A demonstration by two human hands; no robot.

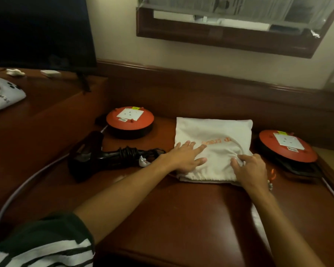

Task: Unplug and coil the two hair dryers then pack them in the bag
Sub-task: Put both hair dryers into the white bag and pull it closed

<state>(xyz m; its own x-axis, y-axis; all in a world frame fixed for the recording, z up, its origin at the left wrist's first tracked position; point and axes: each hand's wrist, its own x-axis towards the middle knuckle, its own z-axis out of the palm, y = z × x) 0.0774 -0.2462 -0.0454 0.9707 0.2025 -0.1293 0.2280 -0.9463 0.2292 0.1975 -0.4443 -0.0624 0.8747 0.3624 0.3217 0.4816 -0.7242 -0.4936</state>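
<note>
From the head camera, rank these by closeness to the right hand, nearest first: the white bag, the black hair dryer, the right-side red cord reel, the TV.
1. White bag: the right hand grips it.
2. Right-side red cord reel: just to its right.
3. Black hair dryer: left, past the left hand.
4. TV: far back left.

A dark reddish wooden desk [181, 209] meets a cream wall [116, 35]. A dark-framed wall shelf [220, 38] hangs above, dimly lit.

Worn on head, looking forward and down onto desk [181, 218]. Close: bag [214, 147] just below frame centre, forearms entering from bottom edge. Wide-angle, taking in wall beyond bag. Single view, nothing shared.
</note>
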